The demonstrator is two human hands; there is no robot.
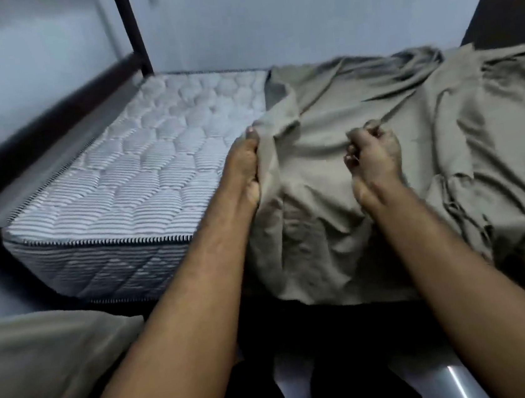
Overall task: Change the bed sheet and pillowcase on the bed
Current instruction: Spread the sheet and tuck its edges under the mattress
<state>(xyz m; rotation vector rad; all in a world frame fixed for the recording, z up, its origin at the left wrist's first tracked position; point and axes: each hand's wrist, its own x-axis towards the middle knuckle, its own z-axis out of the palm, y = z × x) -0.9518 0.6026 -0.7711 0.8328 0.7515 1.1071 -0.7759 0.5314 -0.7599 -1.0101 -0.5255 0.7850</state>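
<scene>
A crumpled grey-beige bed sheet (381, 165) covers the right part of a white quilted mattress (141, 176); the mattress's left part lies bare. My left hand (246, 164) grips the sheet's left edge, fingers tucked under the cloth. My right hand (373, 150) is closed in a fist around a taut fold of the same sheet. The sheet hangs over the mattress's near side below my forearms. No pillow or pillowcase is in sight.
A dark bed frame (48, 115) runs along the mattress's left side, with an upright post (132, 27) at the far corner. White walls stand behind and to the left. More grey-beige cloth (45, 371) fills the lower left corner. Dark floor lies below.
</scene>
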